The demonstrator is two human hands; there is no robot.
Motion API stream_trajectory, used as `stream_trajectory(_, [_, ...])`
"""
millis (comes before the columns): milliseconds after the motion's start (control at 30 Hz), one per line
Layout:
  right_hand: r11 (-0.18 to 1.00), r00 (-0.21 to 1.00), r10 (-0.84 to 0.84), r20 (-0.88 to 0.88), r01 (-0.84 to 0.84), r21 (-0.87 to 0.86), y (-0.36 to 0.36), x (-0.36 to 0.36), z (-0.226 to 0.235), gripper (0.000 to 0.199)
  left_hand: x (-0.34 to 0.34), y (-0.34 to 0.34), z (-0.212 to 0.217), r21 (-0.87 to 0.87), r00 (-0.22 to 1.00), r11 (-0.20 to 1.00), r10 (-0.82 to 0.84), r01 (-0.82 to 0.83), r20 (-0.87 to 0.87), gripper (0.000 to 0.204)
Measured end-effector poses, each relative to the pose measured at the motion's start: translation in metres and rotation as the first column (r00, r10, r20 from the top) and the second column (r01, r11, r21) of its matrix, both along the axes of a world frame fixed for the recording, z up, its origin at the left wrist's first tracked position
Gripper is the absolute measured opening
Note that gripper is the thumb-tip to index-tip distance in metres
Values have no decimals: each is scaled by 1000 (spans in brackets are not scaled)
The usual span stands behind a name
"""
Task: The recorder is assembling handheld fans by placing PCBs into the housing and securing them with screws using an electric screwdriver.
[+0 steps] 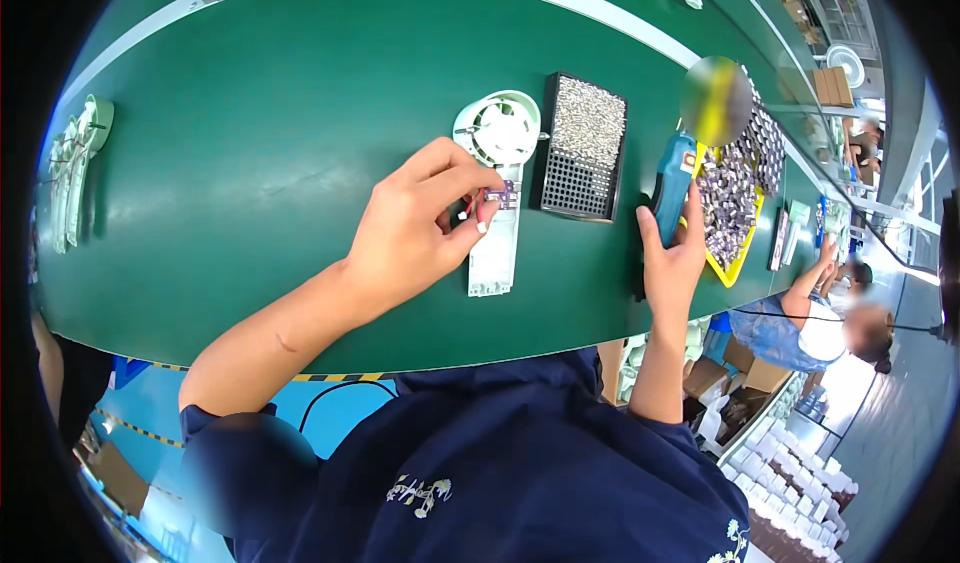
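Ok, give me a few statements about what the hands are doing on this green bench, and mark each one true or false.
1. The left hand pinches a small purple circuit board on the white fan housing. True.
2. The right hand lies flat on the bench. False: it grips a blue electric screwdriver.
3. A black screw tray sits right of the housing. True.
4. The yellow tray is empty. False: it holds small parts.

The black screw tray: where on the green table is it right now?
In the head view, the black screw tray lies right of centre on the green table, between the white fan housing and the blue electric screwdriver.
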State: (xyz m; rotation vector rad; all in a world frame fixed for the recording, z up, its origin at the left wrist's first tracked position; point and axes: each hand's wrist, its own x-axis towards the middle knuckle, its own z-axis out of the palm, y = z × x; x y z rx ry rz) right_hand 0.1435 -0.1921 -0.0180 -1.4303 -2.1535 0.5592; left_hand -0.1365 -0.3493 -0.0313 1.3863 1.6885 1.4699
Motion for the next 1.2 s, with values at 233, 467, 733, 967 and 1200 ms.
stream_trajectory(233, [881, 877, 471, -99, -460, 116, -35, -71, 54, 32, 2, -5, 2, -69, 990, 996, 63, -55, 128, 29])
stream_trajectory(467, [523, 515, 836, -189, -852, -5, -22, -126, 42, 25, 3, -1, -1, -73, 996, 997, 17, -11, 82, 30])
stream_trajectory(733, [609, 682, 638, -357, -731, -308, -23, -123, 35, 27, 3, -3, -2, -89, 996, 996, 26, -18, 89, 27])
stream_trajectory(967, [642, 666, 601, -441, -732, -230, -15, -116, 28, 19, 2, -4, -1, -97, 997, 995, 34, -28, 65, 26])
stream_trajectory(1200, [719, 718, 647, -255, -686, -108, -16, -117, 34, 16, 2, -1, -1, -58, 999, 998, 31, -29, 38, 23])
